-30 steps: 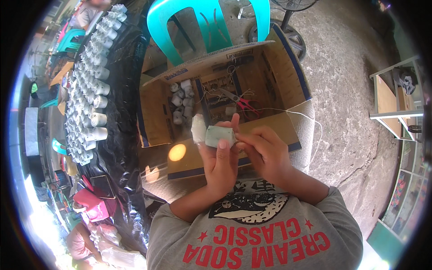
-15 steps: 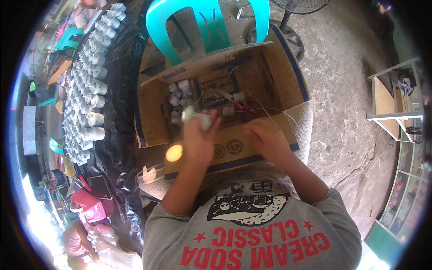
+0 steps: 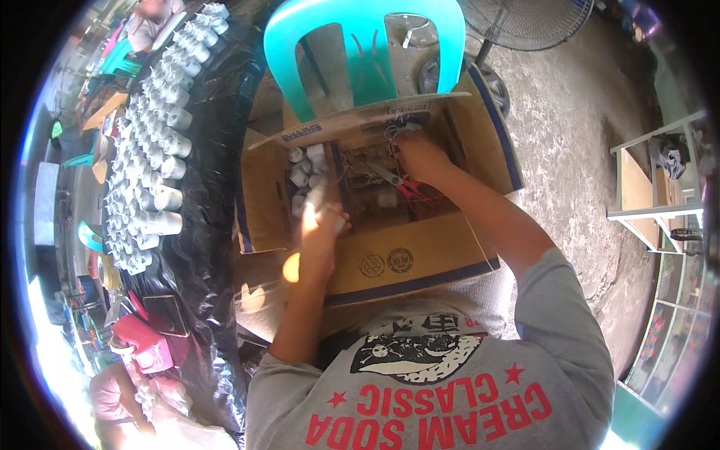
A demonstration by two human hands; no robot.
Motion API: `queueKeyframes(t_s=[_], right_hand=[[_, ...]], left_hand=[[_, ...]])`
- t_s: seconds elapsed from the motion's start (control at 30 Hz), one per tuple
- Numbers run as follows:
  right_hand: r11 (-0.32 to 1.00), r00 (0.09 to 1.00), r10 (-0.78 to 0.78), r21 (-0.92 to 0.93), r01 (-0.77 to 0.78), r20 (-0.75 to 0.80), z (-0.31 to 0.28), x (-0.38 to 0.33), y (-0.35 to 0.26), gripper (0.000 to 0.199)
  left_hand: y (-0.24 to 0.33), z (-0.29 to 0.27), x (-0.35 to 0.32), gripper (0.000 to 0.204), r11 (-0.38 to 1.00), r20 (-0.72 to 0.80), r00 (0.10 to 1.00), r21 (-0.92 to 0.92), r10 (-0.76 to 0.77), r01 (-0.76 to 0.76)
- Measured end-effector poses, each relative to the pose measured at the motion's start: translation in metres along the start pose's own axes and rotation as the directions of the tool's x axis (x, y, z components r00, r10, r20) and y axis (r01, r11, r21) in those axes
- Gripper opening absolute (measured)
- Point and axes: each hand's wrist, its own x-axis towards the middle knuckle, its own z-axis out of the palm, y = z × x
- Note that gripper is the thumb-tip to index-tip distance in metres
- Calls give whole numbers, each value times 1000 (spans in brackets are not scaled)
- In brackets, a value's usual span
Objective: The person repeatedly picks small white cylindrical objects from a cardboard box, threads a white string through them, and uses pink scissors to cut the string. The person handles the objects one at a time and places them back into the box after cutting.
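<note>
An open cardboard box lies before me. My left hand, smeared by motion, is closed round a small white cup-shaped piece at the box's near left. Just beyond it, several similar white pieces lie heaped in the left compartment. At the far right inside the box, my right hand has its fingers bent together beside pale looped strings; whatever they grip is too small to make out. Red-handled scissors lie in the box's middle, next to another white piece.
On the left, a table covered in black plastic bears rows of white cups. A turquoise chair and a standing fan are beyond the box. Shelves stand at the right. Another person's arm shows lower left.
My right hand has moved from the box's near edge to its far right interior, where its fingers are bent. My left hand has come slightly nearer me with the white piece.
</note>
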Motion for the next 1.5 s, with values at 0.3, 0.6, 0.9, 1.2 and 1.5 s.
queueKeyframes(t_s=[0.3,0.6,0.9,1.2,1.5], right_hand=[[836,966,250,-518,-181,66,59,64,57,27],[964,954,261,6,-265,146,66,35,76,16],[731,988,151,675,-100,-17,-84,-62,-49,14],[734,972,71,671,102,-226,-130,-109,-132,7],[873,944,-106,425,239,-313,-98,-120,-151,10]], left_hand=[[-36,-9,3,55,924,65,998,383,-26,0],[-42,-9,7,59,906,84,996,420,7,-42],[-37,-5,5,51,975,42,999,220,17,-25],[4,3,-13,31,746,204,953,-592,-225,303],[38,22,-48,39,679,300,946,-670,-124,301]])
